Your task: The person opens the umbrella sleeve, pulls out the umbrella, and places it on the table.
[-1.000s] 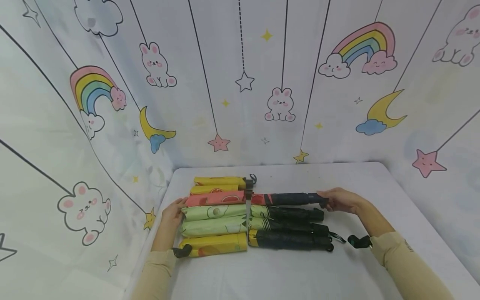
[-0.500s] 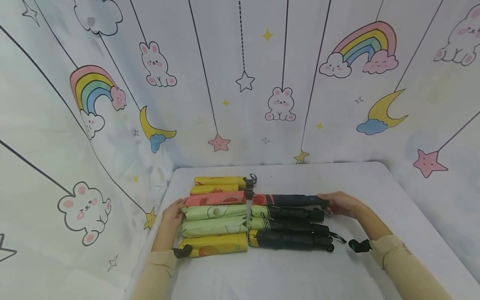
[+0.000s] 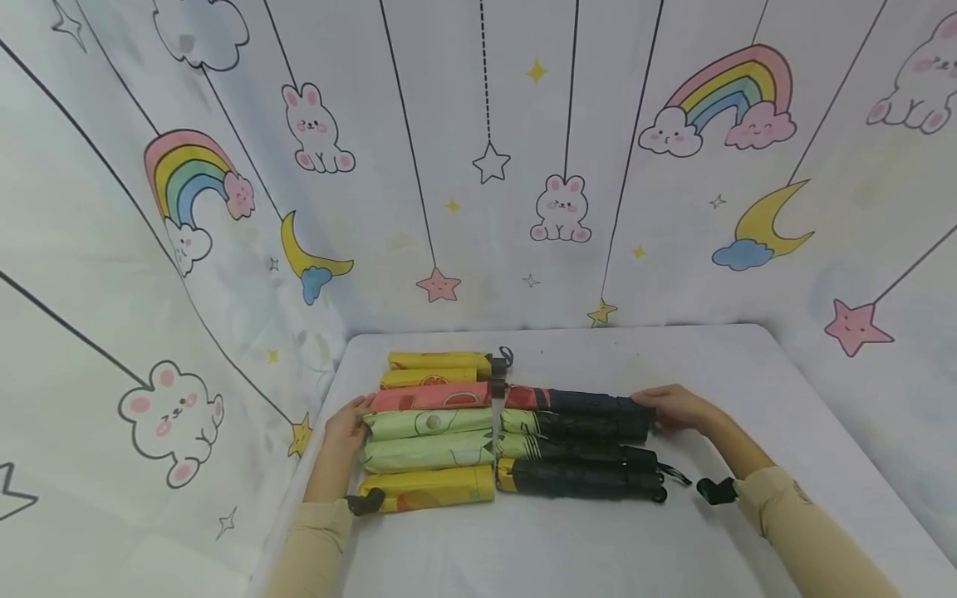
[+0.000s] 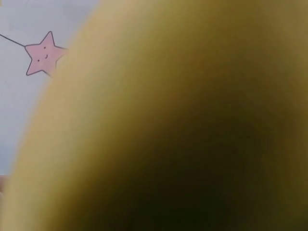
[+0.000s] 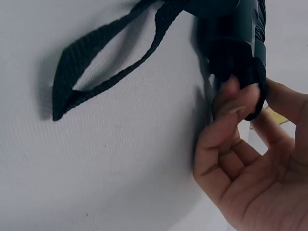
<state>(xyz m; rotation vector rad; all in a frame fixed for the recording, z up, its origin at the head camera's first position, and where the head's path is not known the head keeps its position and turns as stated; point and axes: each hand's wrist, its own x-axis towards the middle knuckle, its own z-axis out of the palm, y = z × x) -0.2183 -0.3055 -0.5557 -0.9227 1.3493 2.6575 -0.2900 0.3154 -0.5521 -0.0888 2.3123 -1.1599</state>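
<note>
Folded umbrellas lie in two columns on the white table. My right hand (image 3: 669, 407) pinches the black handle end of a red-and-black umbrella (image 3: 576, 401). In the right wrist view, my bent fingers and thumb (image 5: 240, 103) meet at this black handle (image 5: 231, 53). Below it lie two green-and-black umbrellas (image 3: 576, 425) and a yellow-and-black one (image 3: 583, 477). My left hand (image 3: 345, 423) touches the left end of a red watermelon-print umbrella (image 3: 429, 396); its fingers are partly hidden. Under that are two green umbrellas (image 3: 426, 451) and a yellow one (image 3: 429, 488). Blurred yellow fills most of the left wrist view.
Two shorter yellow umbrellas (image 3: 437, 360) lie behind the red one. A black strap loop (image 5: 103, 62) lies on the white tabletop. A printed curtain (image 3: 478, 208) stands behind the table (image 3: 695, 357), and another side of it runs along the left.
My right hand has moved slightly down, and the handle end of the red-and-black umbrella has dropped toward the green-and-black one. The left hand stays at the red umbrella's end.
</note>
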